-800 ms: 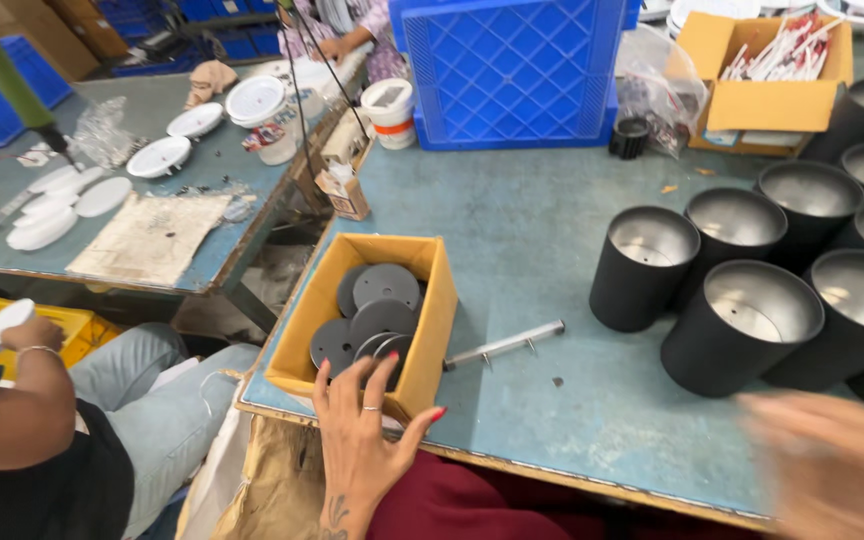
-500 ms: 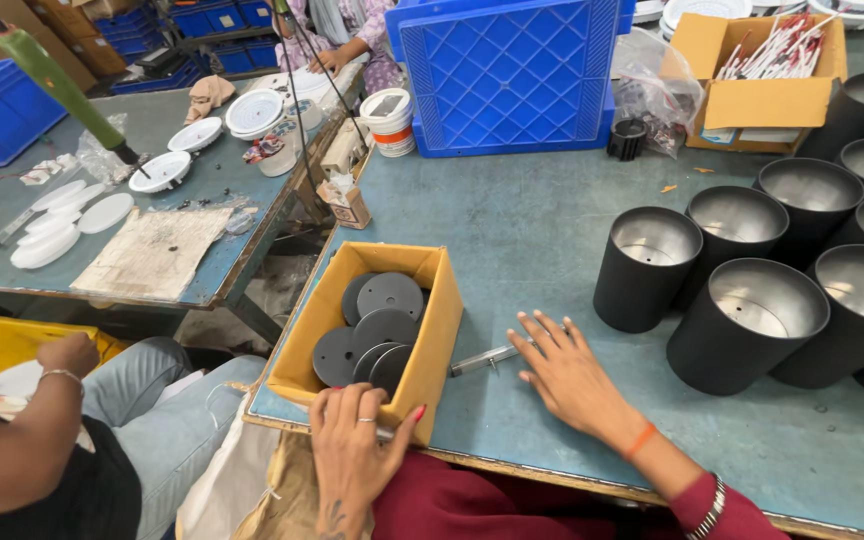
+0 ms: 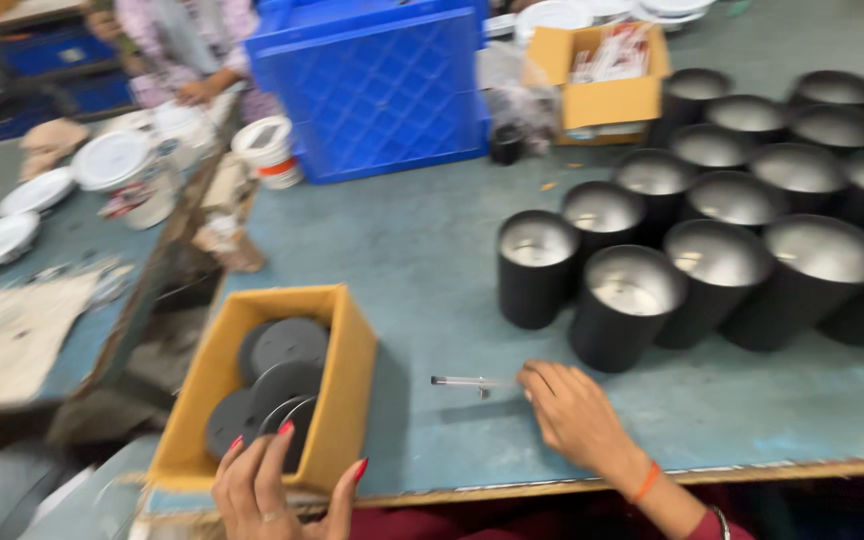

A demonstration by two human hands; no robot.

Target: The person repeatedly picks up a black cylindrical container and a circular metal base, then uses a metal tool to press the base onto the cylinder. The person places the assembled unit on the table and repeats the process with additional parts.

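Observation:
My left hand rests on the near edge of a yellow cardboard box, fingertips reaching over the dark grey round discs stacked inside. My right hand lies on the blue-green table, its fingertips touching the end of a thin clear pen that lies flat on the surface. Just beyond that hand stand several black cylindrical cans with shiny insides, all upright and open-topped.
A blue plastic crate stands at the back, with a small cardboard box of packets to its right. White round lids and a white tub lie on the left table, where another person's arm rests.
My right hand slid along the table and now touches the pen's end. My left hand moved up onto the box edge. The view shifted closer and to the right.

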